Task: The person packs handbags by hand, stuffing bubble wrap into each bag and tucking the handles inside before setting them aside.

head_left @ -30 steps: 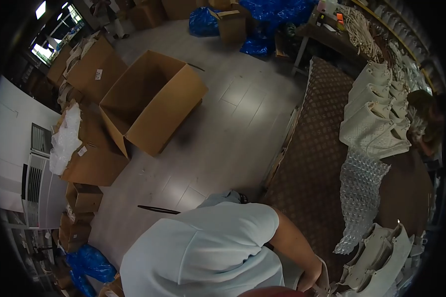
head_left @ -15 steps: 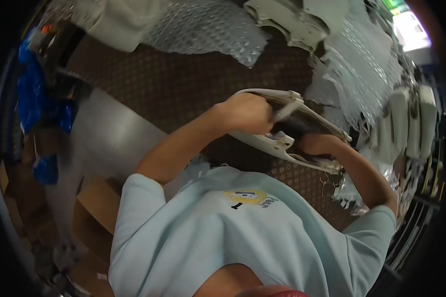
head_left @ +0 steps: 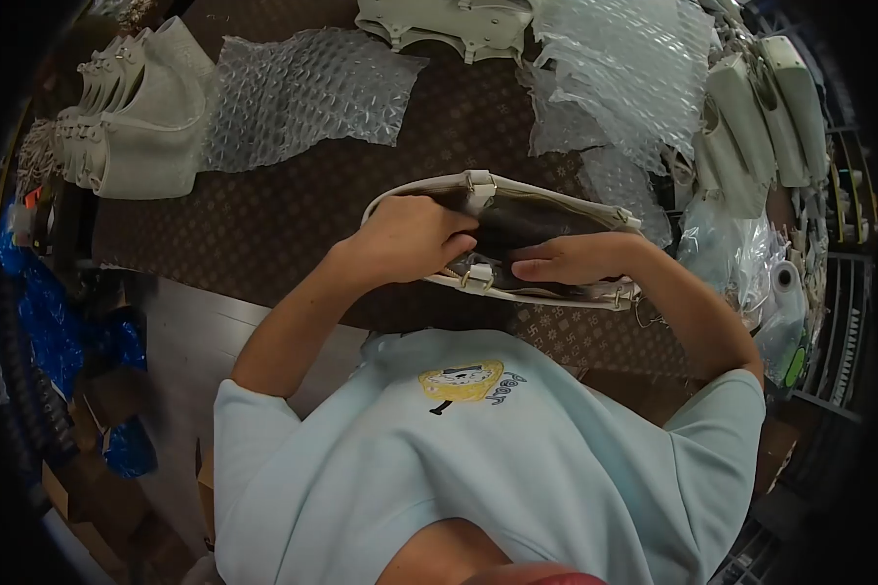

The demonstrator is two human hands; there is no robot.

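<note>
L hand [head_left: 405, 239]: back up, at the bag's L end; fingers curl into the mouth; whether they pinch anything, can't tell
R hand [head_left: 595, 255]: in over the R part of the mouth, thumb pointing L; other fingers mostly hidden; grip can't be told
Bag [head_left: 532, 293]: white; mouth up & spread, b/w the hands, above the near part of the surface [head_left: 263, 234]; base hidden, so can't tell if it rests there
Snag risk: nails could catch or crease the dark lining [head_left: 522, 226], b/c both hands share a narrow mouth
Tab risk: far tab [head_left: 481, 191] & near tab [head_left: 477, 279] sit close to L hand; a knuckle could hit the metal & scuff the bag
Tip risk: near edge is close; a hard pull toward the body could drag the bag off
Bag contents: none made out; deep part in shadow
Wrap: bubble sheets L [head_left: 307, 97] & R [head_left: 634, 68]; loose, so a stray elbow might shift them
Other bags: L row [head_left: 151, 136], far bag [head_left: 449, 24], R group [head_left: 741, 127]; contents not visible
Blue sacks [head_left: 54, 317]: far L, beyond the surface; insides hidden
</note>
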